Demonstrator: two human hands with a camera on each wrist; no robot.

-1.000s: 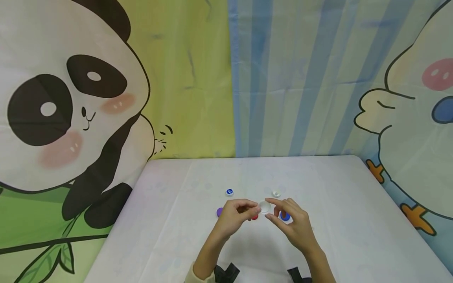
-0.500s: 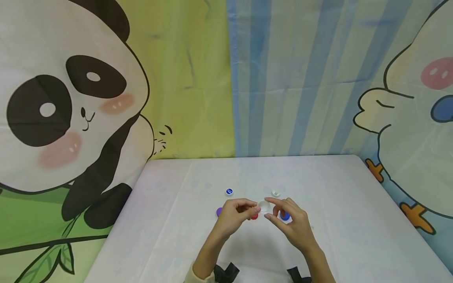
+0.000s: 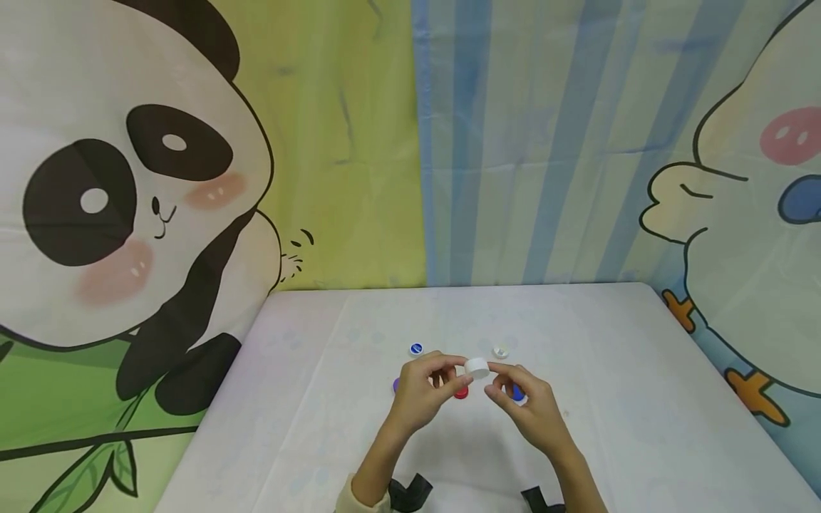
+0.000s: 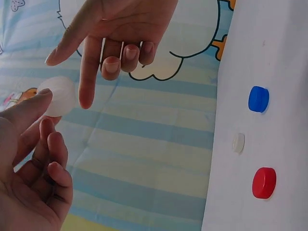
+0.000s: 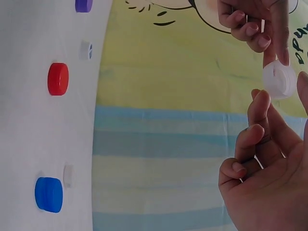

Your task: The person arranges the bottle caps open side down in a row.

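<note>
A round white bottle cap (image 3: 477, 368) is held up over the table, pinched between the thumb and index finger of my left hand (image 3: 425, 385). In the left wrist view the cap (image 4: 62, 97) looks translucent, with the left thumb (image 4: 33, 109) lying on its face. My right hand (image 3: 529, 400) is on the other side, index finger stretched to the cap's edge and thumb standing apart. Its other fingers (image 5: 246, 142) are loosely bent with nothing in them. The right wrist view shows the cap (image 5: 279, 79) between the two hands.
On the white table (image 3: 321, 427) lie a red cap (image 5: 58, 79), a larger blue cap (image 5: 49, 194), a purple cap (image 5: 83, 5), a small white cap with a blue mark (image 3: 416, 349) and a small white cap (image 3: 500, 352). Cartoon-printed cloths (image 3: 359, 142) hang behind.
The white cap has been tilted, so its side rim now shows to the head camera. My right index finger has come to its edge, and the left fingers have shifted slightly.
</note>
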